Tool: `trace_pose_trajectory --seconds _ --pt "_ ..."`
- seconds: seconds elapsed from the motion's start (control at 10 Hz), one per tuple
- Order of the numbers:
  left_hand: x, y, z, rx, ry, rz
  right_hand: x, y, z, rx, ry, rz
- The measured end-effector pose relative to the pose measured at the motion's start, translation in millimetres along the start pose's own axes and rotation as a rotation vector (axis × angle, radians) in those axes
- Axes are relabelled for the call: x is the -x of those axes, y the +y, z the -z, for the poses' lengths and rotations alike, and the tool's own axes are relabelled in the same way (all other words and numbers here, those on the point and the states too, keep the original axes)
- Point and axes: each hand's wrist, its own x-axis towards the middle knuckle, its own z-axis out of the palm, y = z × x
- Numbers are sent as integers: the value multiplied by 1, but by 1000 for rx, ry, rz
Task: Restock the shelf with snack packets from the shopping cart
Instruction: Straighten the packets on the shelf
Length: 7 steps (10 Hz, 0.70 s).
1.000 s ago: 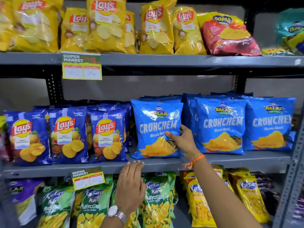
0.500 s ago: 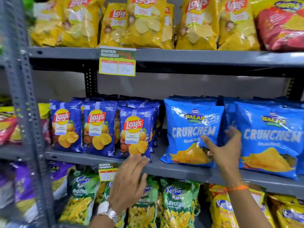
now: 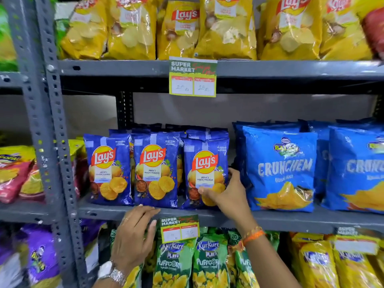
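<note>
The right hand (image 3: pixel 226 196) reaches up from five o'clock to the rightmost blue Lay's packet (image 3: pixel 205 163), which stands upright on the middle shelf (image 3: pixel 291 220). Its thumb presses on the packet's lower front face, while the other fingers (image 3: pixel 235 173) wrap round the packet's right edge at three o'clock, so the fingers are clamped on the packet from front and side. An orange thread band (image 3: pixel 252 235) circles that wrist.

The left hand (image 3: pixel 133 235) rises from six o'clock with fingers spread apart and holding nothing; the fingertips rest on the shelf's front lip, just below the middle Lay's packet (image 3: pixel 154 173). A silver watch (image 3: pixel 113 272) sits on that wrist.

Just beside the held packet, at three o'clock, stands a light blue Crunchem packet (image 3: pixel 280 169). A price tag (image 3: pixel 179 227) hangs from the shelf lip between the two hands.
</note>
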Motion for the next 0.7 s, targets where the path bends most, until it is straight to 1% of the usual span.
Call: trace_pose_trajectory --seconds 0.1,0.2,0.4,0.6,0.7 --pt "1 -4 1 46 -3 -19 -1 -1 -4 19 9 -23" --pt "2 -4 1 72 6 -20 1 3 -8 -18 84 -24" --pt "3 -3 0 104 13 8 6 3 -17 -43 134 -40" --pt "3 0 1 129 -9 37 12 -9 -8 -36 107 -53" --pt "1 5 5 173 -14 94 26 -22 14 -148 223 14"
